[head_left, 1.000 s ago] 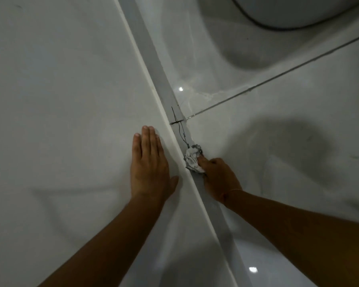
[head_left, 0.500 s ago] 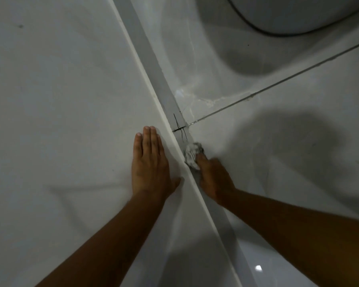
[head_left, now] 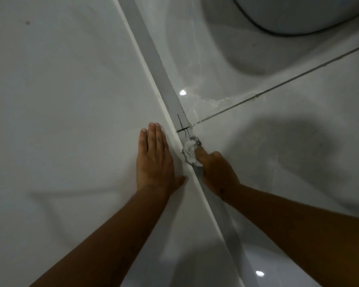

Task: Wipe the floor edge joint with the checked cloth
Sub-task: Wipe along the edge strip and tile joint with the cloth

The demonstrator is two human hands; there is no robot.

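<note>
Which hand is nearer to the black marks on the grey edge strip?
The right hand. It presses the checked cloth on the strip just below the black marks. The left hand lies flat on the white panel beside the strip.

one head-worn wide-angle view looks steeply down, close over the grey edge strip (head_left: 153, 56) between pale tiles

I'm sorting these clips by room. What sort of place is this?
Probably a bathroom: glossy pale floor tiles, a grout line, and a rounded white fixture, perhaps a toilet base.
</note>
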